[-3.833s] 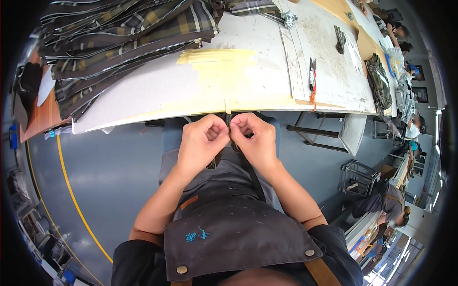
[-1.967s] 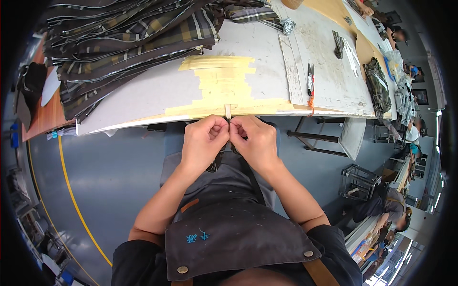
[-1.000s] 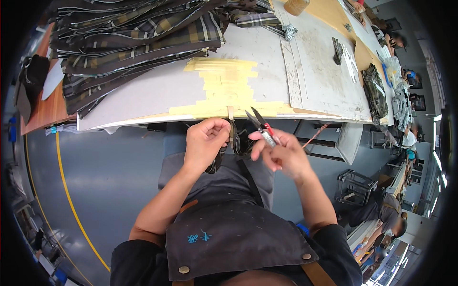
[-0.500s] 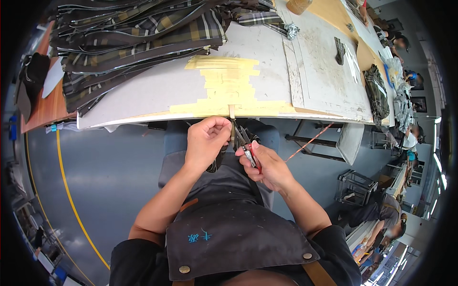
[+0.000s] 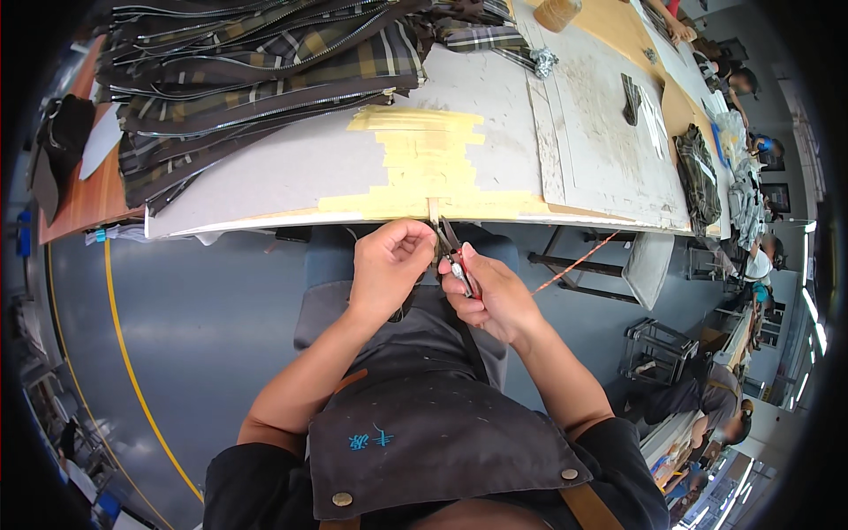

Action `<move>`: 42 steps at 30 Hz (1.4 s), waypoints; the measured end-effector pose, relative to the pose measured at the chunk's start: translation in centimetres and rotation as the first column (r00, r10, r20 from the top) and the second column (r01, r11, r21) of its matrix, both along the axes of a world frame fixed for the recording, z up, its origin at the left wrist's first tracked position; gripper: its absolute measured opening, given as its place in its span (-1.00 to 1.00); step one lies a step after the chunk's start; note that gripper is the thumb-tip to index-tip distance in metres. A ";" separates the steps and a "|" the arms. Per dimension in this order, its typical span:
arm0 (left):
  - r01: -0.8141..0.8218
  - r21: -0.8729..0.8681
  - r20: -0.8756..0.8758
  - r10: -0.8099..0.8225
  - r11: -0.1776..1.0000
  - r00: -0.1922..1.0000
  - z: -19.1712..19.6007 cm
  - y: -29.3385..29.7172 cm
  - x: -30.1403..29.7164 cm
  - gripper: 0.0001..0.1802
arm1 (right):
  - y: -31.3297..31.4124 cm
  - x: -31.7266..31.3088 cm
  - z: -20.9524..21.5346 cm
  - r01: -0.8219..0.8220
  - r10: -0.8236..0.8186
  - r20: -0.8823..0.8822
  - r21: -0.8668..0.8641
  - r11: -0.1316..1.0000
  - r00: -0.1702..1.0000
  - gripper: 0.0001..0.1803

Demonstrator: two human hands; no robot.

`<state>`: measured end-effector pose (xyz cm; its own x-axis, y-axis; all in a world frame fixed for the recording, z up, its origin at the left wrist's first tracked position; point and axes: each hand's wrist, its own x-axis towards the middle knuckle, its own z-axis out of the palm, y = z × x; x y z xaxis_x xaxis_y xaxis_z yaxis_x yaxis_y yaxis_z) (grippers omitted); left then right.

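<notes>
At the table's near edge, my left hand (image 5: 389,263) is closed in a pinch on a narrow dark strip of cloth (image 5: 439,240). My fingers hide most of that strip, and more dark cloth hangs below them. My right hand (image 5: 491,287) grips red-handled pliers (image 5: 460,268) just to the right of the left fingertips. Their dark jaws point up toward the strip and look nearly closed. Just above the jaws, a small pale strip (image 5: 433,208) is fixed at the table edge, over layers of yellow tape (image 5: 428,159).
Plaid cloth pieces with metal zippers (image 5: 265,79) are piled at the table's far left. A spool of tan thread (image 5: 556,12), crumpled foil (image 5: 542,61) and a folded plaid bundle (image 5: 698,181) lie farther right. Other people work along the right side.
The pliers' jaws stood spread apart half a second ago and are now closer together, nearer the left fingertips. Both hands have shifted slightly right.
</notes>
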<state>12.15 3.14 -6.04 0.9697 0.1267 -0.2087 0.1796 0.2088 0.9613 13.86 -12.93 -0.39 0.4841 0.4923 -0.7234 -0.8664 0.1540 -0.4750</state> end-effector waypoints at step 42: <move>0.264 -0.472 0.050 -0.273 0.841 0.961 -7.5 1.6 0.8 -0.63 | 2.9 0.8 -2.9 0.551 0.506 0.815 -0.569 0.610 0.281 -0.85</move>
<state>12.94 4.75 -13.49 0.9469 -0.2556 -0.1950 0.3111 0.5754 0.7564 14.69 -9.99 -3.31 0.9758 0.1050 0.1919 0.2144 -0.6340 -0.7431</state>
